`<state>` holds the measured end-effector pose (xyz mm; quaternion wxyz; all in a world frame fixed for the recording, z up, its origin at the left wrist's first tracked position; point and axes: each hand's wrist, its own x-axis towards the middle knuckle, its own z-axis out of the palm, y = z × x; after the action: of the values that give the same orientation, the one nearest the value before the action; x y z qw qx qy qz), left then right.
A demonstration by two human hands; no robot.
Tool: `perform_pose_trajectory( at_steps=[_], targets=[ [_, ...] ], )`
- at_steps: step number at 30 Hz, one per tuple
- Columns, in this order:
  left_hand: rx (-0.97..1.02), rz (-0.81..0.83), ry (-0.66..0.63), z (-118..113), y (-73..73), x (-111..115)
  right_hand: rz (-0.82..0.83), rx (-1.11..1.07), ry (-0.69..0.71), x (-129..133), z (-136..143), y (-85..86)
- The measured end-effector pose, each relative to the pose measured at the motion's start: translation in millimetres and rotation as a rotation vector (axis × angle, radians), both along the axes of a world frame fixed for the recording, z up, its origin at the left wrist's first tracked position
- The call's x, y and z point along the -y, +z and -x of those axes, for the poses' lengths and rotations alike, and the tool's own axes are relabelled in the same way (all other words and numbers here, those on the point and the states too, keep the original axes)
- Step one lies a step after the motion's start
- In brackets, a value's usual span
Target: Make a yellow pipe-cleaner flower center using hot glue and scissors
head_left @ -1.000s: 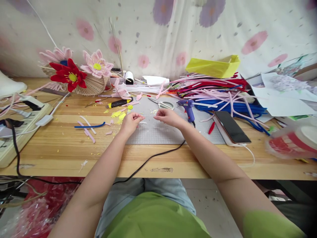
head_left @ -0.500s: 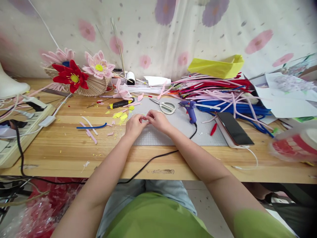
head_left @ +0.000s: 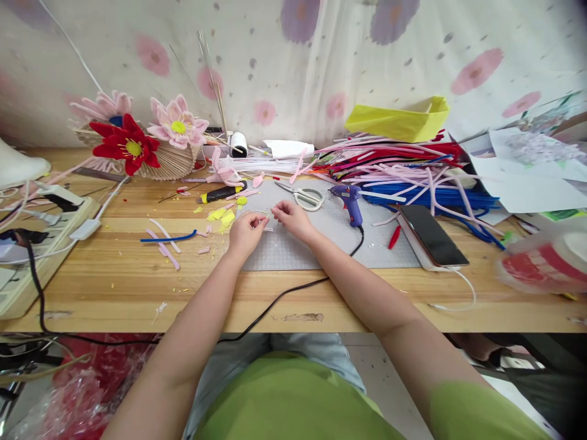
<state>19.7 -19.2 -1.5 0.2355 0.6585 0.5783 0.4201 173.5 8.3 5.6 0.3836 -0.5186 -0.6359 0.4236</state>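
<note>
Over the grey cutting mat [head_left: 293, 253], my left hand [head_left: 246, 233] is closed, thumb against fingers, on something too small to make out. A short gap to its right, my right hand [head_left: 292, 219] is also pinched, and what its fingertips hold, if anything, cannot be made out. Scissors [head_left: 308, 198] with pale handles lie just beyond my right hand. A purple glue gun [head_left: 351, 205] rests farther right on the mat. Yellow scraps [head_left: 222, 215] and a black-and-yellow utility knife [head_left: 222, 193] lie beyond my left hand.
Red, pink and blue pipe cleaners [head_left: 413, 177] are heaped at the back right. A phone [head_left: 433, 235] lies near a red-and-white cup [head_left: 545, 263]. Pipe-cleaner flowers [head_left: 131, 146] stand at back left, beyond a power strip [head_left: 55, 263]. A black cord [head_left: 279, 299] crosses the table front.
My hands, which were together at the fingertips, have drawn apart, leaving a small gap between them. The view has shifted slightly; the things on the table lie as before.
</note>
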Motion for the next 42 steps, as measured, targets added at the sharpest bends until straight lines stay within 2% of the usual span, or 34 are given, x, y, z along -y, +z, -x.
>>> perform_pose_trajectory(
  at_steps=[3,6,10,14,20,22,24,27,29,33,42],
  targets=[
    [0.119,-0.009,0.128,11.5,-3.4,-6.3,-0.062,0.142,-0.070,-5.8,-0.1,1.2],
    [0.189,-0.037,0.220,24.0,-5.7,-12.7,-0.165,0.355,-0.061,-12.4,6.1,2.6],
    [0.226,-0.046,0.257,31.8,-6.3,-16.3,-0.243,0.529,0.027,-22.3,20.5,-0.4],
    [0.240,-0.056,0.292,31.7,-3.5,-15.1,-0.251,0.566,0.024,-27.8,23.8,-3.1],
    [0.173,-0.188,0.352,33.3,0.0,-16.2,-0.250,0.421,0.059,-18.4,10.6,8.1],
    [0.146,-0.219,0.322,33.1,0.1,-15.9,-0.228,0.323,0.117,-14.2,7.8,9.5],
    [0.094,-0.222,0.232,30.4,0.6,-13.9,-0.208,0.215,0.183,-11.2,6.6,7.3],
    [0.015,-0.185,0.087,22.2,2.0,-8.1,-0.158,0.054,0.244,-9.7,6.7,0.6],
    [-0.021,-0.122,0.040,16.0,3.1,-4.1,-0.124,-0.043,0.261,-10.1,6.8,-2.7],
    [-0.038,0.007,0.008,9.1,3.4,0.2,-0.119,-0.122,0.248,-10.6,6.9,-3.7],
    [0.023,0.063,-0.010,9.7,-3.9,-2.5,-0.111,-0.252,0.219,-11.3,10.6,-8.0]
  ],
)
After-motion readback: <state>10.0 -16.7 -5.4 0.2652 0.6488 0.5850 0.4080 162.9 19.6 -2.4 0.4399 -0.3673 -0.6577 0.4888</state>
